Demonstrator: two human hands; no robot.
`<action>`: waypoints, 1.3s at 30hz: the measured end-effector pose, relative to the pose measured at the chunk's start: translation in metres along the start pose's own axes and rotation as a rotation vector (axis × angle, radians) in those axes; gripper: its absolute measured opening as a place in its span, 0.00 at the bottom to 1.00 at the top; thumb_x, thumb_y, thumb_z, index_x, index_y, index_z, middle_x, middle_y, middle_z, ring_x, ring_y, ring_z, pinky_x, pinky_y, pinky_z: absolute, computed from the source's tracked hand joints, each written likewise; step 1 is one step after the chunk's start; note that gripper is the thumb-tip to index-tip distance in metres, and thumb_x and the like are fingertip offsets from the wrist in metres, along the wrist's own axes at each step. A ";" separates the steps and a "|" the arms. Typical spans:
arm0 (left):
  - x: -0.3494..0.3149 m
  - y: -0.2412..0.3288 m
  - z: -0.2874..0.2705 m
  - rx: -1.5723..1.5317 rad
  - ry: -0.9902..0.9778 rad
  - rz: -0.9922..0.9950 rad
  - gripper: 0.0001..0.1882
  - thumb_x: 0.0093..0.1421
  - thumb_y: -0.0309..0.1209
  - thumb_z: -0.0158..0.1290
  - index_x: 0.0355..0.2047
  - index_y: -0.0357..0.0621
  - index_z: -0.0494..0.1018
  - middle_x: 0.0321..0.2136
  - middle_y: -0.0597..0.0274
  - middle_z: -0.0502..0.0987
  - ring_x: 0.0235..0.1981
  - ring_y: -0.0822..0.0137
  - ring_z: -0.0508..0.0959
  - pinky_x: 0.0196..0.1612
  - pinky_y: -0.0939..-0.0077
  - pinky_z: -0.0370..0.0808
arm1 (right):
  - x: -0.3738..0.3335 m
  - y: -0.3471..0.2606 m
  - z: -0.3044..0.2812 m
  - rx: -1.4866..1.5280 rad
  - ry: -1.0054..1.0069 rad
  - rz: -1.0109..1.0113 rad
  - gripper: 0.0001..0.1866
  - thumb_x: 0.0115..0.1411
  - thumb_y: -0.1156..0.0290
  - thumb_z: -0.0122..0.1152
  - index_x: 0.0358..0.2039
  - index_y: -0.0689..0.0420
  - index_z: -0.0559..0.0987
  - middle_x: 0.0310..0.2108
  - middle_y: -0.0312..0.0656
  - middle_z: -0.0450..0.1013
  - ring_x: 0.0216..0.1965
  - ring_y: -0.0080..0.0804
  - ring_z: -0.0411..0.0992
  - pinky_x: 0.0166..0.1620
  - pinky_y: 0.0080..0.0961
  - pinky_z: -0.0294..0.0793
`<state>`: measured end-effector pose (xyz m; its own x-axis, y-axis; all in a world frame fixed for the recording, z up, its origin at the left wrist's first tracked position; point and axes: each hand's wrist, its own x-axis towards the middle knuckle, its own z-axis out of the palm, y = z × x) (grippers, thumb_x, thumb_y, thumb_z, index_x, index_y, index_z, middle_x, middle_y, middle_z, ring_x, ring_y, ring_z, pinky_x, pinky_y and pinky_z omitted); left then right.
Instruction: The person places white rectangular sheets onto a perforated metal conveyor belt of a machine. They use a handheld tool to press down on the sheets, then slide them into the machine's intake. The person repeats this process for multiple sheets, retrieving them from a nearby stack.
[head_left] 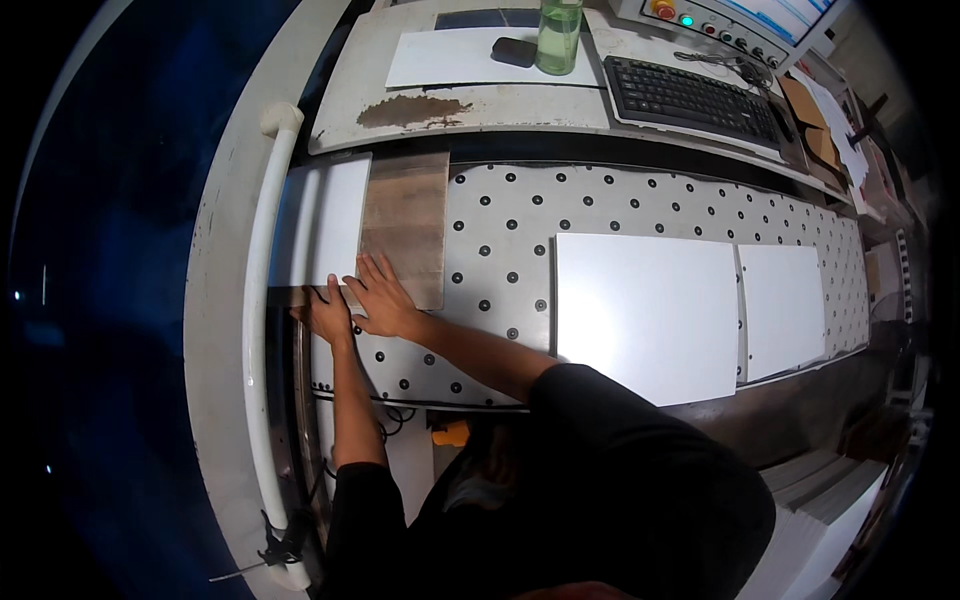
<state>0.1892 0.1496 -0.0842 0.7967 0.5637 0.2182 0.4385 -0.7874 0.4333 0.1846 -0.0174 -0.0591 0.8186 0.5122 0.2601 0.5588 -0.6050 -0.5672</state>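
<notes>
At the left end of the machine table lie a white panel (325, 215) and a brown wood-grain board (408, 205), which shows along the panel's right side and below its near edge. My left hand (328, 312) rests with stretched fingers at the near edge of the white panel. Just right of it, my right hand (384, 298) is spread out, its fingers on the brown board and its thumb side close to the left hand. Neither hand grips anything. The two hands are nearly touching.
A perforated table (512, 277) with black dots carries a large white panel (645, 315) and a smaller white panel (782, 305) at the right. Behind are a keyboard (690, 100), a green bottle (558, 38) and a control box (735, 30). A white rail (262, 300) runs along the left.
</notes>
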 end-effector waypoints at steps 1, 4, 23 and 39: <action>-0.003 -0.001 0.000 0.001 0.016 -0.017 0.45 0.64 0.63 0.49 0.66 0.35 0.66 0.66 0.30 0.62 0.71 0.29 0.51 0.74 0.48 0.43 | -0.001 -0.001 0.001 0.006 0.003 -0.005 0.41 0.54 0.52 0.66 0.64 0.60 0.67 0.69 0.70 0.53 0.74 0.63 0.45 0.74 0.60 0.33; -0.003 -0.007 0.000 0.028 0.035 -0.048 0.45 0.64 0.62 0.50 0.67 0.36 0.65 0.66 0.31 0.63 0.71 0.30 0.51 0.74 0.46 0.45 | -0.001 -0.004 0.003 0.005 0.008 -0.017 0.41 0.54 0.52 0.67 0.64 0.60 0.67 0.69 0.70 0.53 0.74 0.63 0.45 0.74 0.60 0.34; -0.013 0.003 0.005 -0.100 -0.072 0.017 0.43 0.64 0.60 0.53 0.67 0.39 0.62 0.70 0.35 0.53 0.70 0.35 0.52 0.68 0.35 0.51 | -0.060 -0.191 -0.065 0.421 0.196 -0.577 0.40 0.61 0.42 0.58 0.66 0.56 0.66 0.70 0.54 0.56 0.73 0.56 0.50 0.72 0.65 0.42; -0.273 -0.054 -0.063 0.061 -0.045 0.596 0.30 0.69 0.44 0.50 0.68 0.45 0.65 0.69 0.37 0.57 0.71 0.36 0.55 0.71 0.46 0.51 | -0.100 -0.320 -0.023 0.594 0.179 -1.160 0.38 0.52 0.39 0.62 0.48 0.62 0.74 0.40 0.50 0.67 0.48 0.51 0.67 0.63 0.60 0.54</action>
<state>-0.0785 0.0537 -0.1122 0.9289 0.0107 0.3702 -0.0669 -0.9783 0.1962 -0.0732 0.1105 0.1142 -0.0625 0.4338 0.8989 0.8385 0.5113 -0.1885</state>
